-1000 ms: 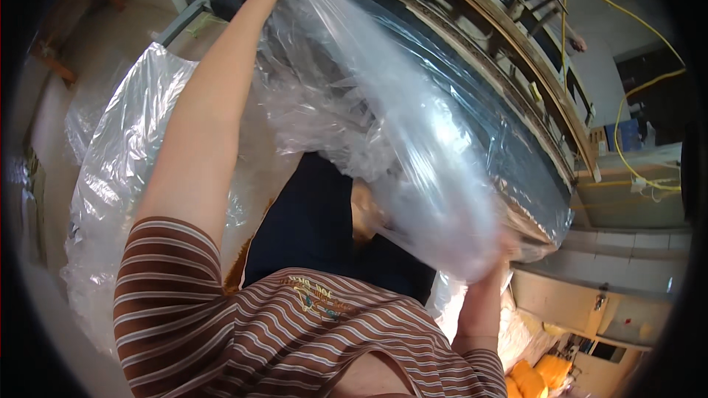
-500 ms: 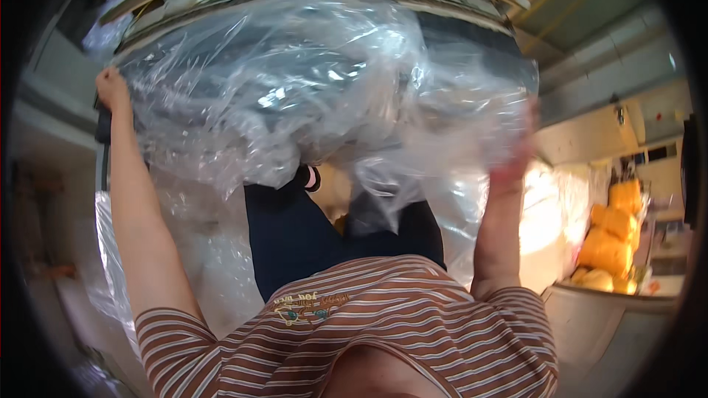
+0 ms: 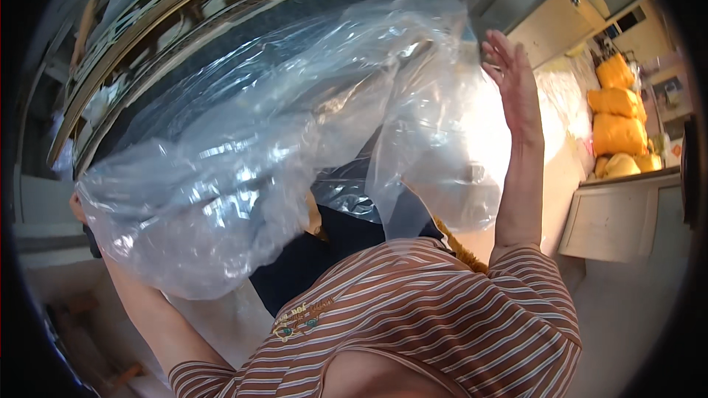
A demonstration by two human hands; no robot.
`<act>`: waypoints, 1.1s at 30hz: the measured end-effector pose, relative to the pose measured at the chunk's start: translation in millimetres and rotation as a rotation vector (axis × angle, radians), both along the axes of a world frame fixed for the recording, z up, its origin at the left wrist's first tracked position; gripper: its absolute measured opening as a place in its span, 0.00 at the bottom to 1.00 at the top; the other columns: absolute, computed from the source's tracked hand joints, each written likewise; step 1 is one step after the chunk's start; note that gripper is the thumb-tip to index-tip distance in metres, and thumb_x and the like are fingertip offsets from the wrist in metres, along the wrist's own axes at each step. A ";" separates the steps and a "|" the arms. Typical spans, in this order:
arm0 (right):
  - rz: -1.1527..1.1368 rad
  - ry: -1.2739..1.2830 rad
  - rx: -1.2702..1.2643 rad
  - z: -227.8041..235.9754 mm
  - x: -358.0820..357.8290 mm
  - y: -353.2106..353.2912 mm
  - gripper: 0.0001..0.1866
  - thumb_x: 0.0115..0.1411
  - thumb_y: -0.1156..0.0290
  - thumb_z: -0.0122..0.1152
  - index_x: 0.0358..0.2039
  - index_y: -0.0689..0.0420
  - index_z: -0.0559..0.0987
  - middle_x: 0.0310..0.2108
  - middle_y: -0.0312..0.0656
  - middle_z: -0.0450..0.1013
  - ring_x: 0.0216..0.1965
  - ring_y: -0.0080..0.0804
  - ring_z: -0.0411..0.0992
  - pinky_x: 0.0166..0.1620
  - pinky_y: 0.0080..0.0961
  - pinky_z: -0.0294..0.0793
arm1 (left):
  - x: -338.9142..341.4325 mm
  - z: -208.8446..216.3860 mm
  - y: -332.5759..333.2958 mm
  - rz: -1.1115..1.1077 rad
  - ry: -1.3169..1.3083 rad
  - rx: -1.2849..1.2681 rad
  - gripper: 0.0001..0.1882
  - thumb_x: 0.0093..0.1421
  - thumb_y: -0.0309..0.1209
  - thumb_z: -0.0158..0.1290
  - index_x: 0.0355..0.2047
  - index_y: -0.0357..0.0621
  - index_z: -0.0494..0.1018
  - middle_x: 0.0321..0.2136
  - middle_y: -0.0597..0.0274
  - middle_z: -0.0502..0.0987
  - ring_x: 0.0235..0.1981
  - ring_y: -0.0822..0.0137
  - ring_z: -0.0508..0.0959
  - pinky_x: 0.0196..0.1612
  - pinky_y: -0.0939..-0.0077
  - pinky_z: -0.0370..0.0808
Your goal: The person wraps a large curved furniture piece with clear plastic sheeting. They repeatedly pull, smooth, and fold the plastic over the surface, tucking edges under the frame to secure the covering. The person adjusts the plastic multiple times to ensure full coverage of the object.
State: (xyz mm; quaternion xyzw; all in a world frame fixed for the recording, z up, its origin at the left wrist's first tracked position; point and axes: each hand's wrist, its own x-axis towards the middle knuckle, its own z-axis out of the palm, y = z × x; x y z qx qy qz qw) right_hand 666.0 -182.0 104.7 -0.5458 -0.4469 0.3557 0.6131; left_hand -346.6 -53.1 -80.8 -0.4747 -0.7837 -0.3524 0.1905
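Clear plastic: a large, crinkled, see-through plastic bag [image 3: 280, 147] is spreading between both raised arms, in front of a long metal-framed bench with a dark top [image 3: 243, 37].
Right hand: the right hand [image 3: 512, 85] is reaching up at the bag's upper right corner, fingers [image 3: 501, 48] spread wide and loose; only the thumb side seems to be touching the film, so the hold is looking weak.
Left hand: the left hand [image 3: 77, 206] is sitting mostly hidden behind the bag's lower left edge; I cannot tell how far it is closed, though the film is pulling taut from there.
Risk: the right corner is likely slipping free if the film tugs, since open fingers are not pinching it; thin film could also be snagging or tearing on the bench's metal edge.
Texture: glossy, wrinkled, soft and billowing, catching bright glare.
Surroundings: orange-yellow stuffed sacks [image 3: 618, 114] are piling on a pale counter [image 3: 612, 214] at right; a brown-and-white striped shirt [image 3: 435, 309] is filling the lower view.
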 end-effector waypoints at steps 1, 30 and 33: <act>0.005 -0.161 0.025 2.8 -7.4 -2.5 0.33 0.64 0.50 0.46 0.61 0.61 0.62 0.61 0.47 0.60 0.62 0.37 0.58 0.61 0.29 0.57 | -1.0 2.4 -2.0 0.005 0.002 0.005 0.19 0.61 0.41 0.50 0.39 0.35 0.74 0.37 0.50 0.76 0.40 0.55 0.76 0.47 0.66 0.69; 0.030 -1.154 -0.124 -57.3 -26.9 178.6 0.17 0.50 0.55 0.53 0.21 0.56 0.81 0.21 0.47 0.75 0.28 0.49 0.74 0.34 0.41 0.72 | 2.8 98.6 -93.8 -0.052 -0.638 0.283 0.16 0.64 0.38 0.49 0.46 0.41 0.74 0.40 0.61 0.76 0.39 0.68 0.74 0.43 0.72 0.70; 0.108 -1.156 -0.168 -52.2 -12.1 179.8 0.17 0.48 0.55 0.56 0.23 0.56 0.80 0.22 0.46 0.76 0.29 0.48 0.74 0.35 0.40 0.73 | 50.4 118.5 -118.2 -0.117 -0.789 0.259 0.18 0.64 0.39 0.49 0.50 0.42 0.71 0.45 0.63 0.73 0.42 0.70 0.72 0.44 0.73 0.70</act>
